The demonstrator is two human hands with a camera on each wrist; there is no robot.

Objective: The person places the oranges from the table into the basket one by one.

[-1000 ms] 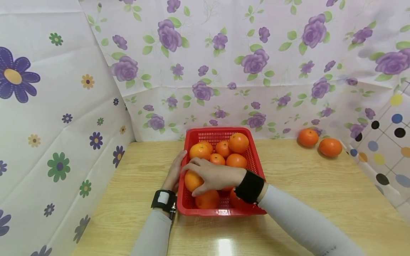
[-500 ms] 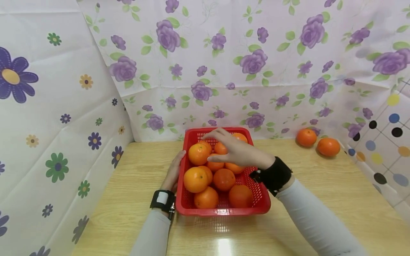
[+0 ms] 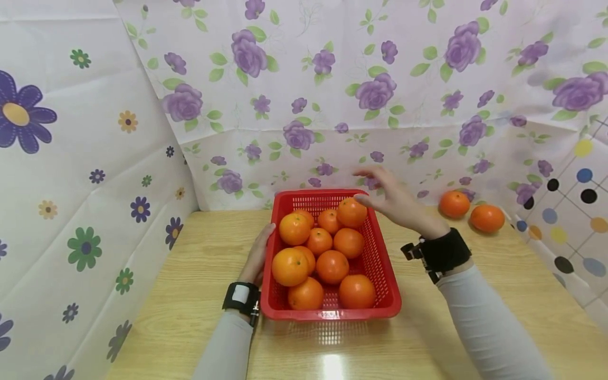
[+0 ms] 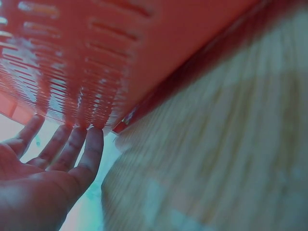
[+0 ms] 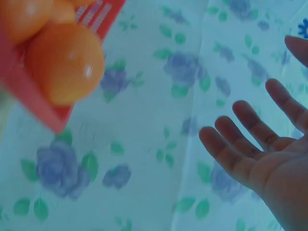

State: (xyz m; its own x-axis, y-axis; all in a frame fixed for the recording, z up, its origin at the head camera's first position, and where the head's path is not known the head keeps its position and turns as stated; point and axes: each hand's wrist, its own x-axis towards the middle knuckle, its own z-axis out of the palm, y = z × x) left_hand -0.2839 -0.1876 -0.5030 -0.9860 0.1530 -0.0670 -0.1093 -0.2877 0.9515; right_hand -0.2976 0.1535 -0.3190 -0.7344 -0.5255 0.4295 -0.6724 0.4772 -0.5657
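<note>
A red plastic basket (image 3: 332, 315) with slotted walls holds several oranges (image 3: 332, 266). My left hand (image 3: 257, 258) rests against the basket's left wall; in the left wrist view its straight fingertips touch the slotted side (image 4: 103, 62). Above the basket's far right corner, my right hand (image 3: 396, 200) is raised with its fingers spread and nothing in them. Near its thumb lies an orange (image 3: 352, 212) at the back right of the pile. The right wrist view shows the open palm (image 5: 279, 168) apart from the basket and an orange (image 5: 65, 65).
Two more oranges, one (image 3: 454, 204) near the back cloth and one (image 3: 487, 218) beside it, lie on the wooden table (image 3: 456, 274) at the far right. Flowered cloth (image 3: 304, 105) hangs behind the table, with patterned sheets at the left and right.
My right hand has let go of an orange at the basket's left side, lifted, and moved to the right and back past the basket's far right corner. The left hand stays in place.
</note>
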